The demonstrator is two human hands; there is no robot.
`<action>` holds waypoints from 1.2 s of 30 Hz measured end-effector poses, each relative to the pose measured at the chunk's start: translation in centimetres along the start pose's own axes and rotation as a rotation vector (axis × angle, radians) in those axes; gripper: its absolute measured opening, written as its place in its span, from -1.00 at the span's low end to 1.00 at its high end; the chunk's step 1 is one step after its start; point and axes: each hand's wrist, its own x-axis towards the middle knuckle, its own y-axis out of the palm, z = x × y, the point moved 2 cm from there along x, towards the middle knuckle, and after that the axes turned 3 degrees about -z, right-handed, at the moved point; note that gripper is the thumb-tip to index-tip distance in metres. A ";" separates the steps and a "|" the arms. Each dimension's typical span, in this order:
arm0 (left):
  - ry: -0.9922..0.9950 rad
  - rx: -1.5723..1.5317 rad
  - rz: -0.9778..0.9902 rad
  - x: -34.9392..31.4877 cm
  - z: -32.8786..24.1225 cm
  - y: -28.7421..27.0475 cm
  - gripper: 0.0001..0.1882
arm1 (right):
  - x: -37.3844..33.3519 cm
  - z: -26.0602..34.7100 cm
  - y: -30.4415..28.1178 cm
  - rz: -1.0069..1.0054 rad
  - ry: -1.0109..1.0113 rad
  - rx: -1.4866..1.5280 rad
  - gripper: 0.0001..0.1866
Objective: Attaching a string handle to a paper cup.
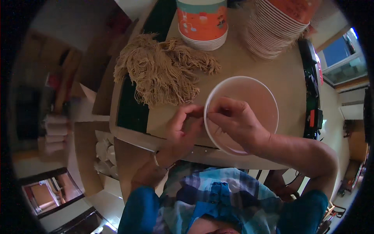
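A round paper tub (271, 102) with a white rim stands at the table's near edge, its mouth facing up. My right hand (239, 124) reaches into it, thumb and fingers pinched together against the inside of the left wall. Thin pale strands show just under those fingertips, too fine to make out well. Outside the same wall, my left hand (185, 123) has its fingers curled, with the tips touching the tub near the rim. Whatever lies between the left fingertips is hidden. Beyond the left hand lies a loose heap of beige string (161, 72).
An orange and teal stack of printed paper tubs (202, 25) stands at the far side. Right of it leans a taller nested stack (274, 29). A dark device (311, 89) lines the table's right edge. At lower left, an open cardboard box (87, 156) holds white rolled items (105, 154).
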 end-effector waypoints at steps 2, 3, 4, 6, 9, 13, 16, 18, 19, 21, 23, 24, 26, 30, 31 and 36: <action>-0.048 -0.046 -0.008 0.0 -0.5 -0.1 -0.80 | 0.1 0.2 0.0 0.006 0.025 -0.068 -0.93; 0.055 0.038 0.049 0.3 -0.8 -0.2 -0.77 | 0.0 0.2 0.0 -0.010 0.044 -0.062 -0.93; 0.155 0.123 0.104 0.4 -1.0 -0.3 -0.73 | 0.0 0.3 0.0 -0.027 0.065 -0.058 -0.93; 0.178 0.160 0.089 0.4 -1.2 -0.4 -0.74 | -0.1 0.5 0.0 -0.023 0.075 -0.071 -0.93; 0.213 0.212 0.073 0.0 -0.6 -0.6 -0.76 | 0.0 0.7 0.4 -0.023 0.106 -0.061 -0.94; 0.233 0.251 0.041 -0.2 -0.2 -0.7 -0.81 | -0.1 1.6 1.0 -0.063 0.182 -0.045 -0.96; 0.121 0.206 0.016 -0.6 -0.6 -1.0 -0.76 | 0.0 1.5 0.7 -0.080 0.163 -0.075 -0.95; 0.067 0.110 0.003 -0.8 -0.1 -1.0 -0.72 | -0.1 1.5 0.7 -0.090 0.178 -0.091 -0.95; 0.022 0.025 0.009 -0.8 0.2 -1.1 -0.68 | -0.1 1.5 0.7 -0.111 0.182 -0.089 -0.95; 0.055 -0.023 -0.003 -0.9 0.4 -1.2 -0.65 | 0.1 1.6 0.7 -0.090 0.185 -0.132 -0.95; 0.091 -0.069 -0.011 -0.9 0.4 -1.3 -0.62 | 0.2 1.7 0.8 -0.072 0.185 -0.172 -0.96; 0.138 -0.037 0.000 -0.8 0.1 -1.2 -0.61 | 0.1 1.6 0.8 -0.077 0.202 -0.160 -0.95; 0.181 -0.012 -0.001 -0.8 -0.3 -1.0 -0.60 | 0.0 1.8 0.9 -0.076 0.224 -0.160 -0.95; 0.177 0.002 -0.025 -0.8 0.5 -0.4 -0.69 | -0.2 1.8 0.9 -0.065 0.207 -0.147 -0.95; 0.206 0.025 -0.022 -0.8 0.7 -0.4 -0.74 | -0.3 1.8 0.9 -0.062 0.201 -0.135 -0.94; 0.147 -0.002 -0.038 -0.8 0.4 -0.5 -0.84 | -0.1 2.0 1.2 -0.031 0.204 -0.151 -0.92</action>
